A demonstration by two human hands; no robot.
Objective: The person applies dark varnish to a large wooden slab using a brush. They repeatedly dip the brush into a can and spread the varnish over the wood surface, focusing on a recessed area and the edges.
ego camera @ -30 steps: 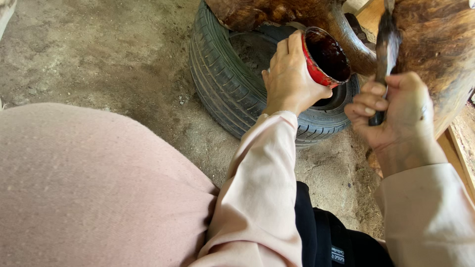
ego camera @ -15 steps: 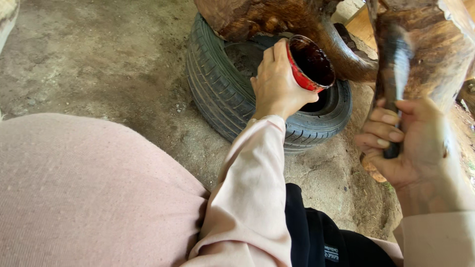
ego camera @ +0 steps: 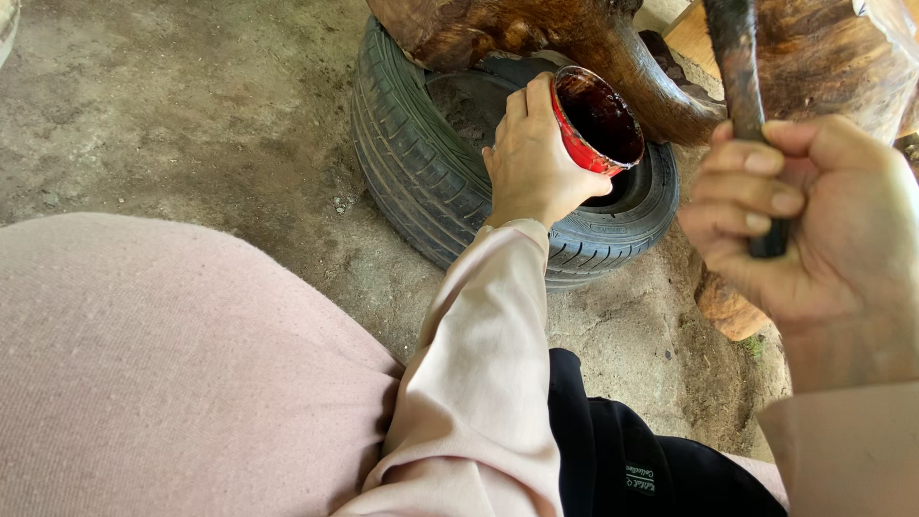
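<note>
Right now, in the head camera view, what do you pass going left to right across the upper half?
Bare concrete floor → tyre → left hand → red cup of dark liquid → dark brush handle, gripped in the right hand.

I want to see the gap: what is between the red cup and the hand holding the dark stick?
In the head view, a glossy brown curved wooden limb and the black rubber tyre rim.

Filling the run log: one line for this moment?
left hand: holds red cup | right hand: grips brush handle | below: tyre
</note>
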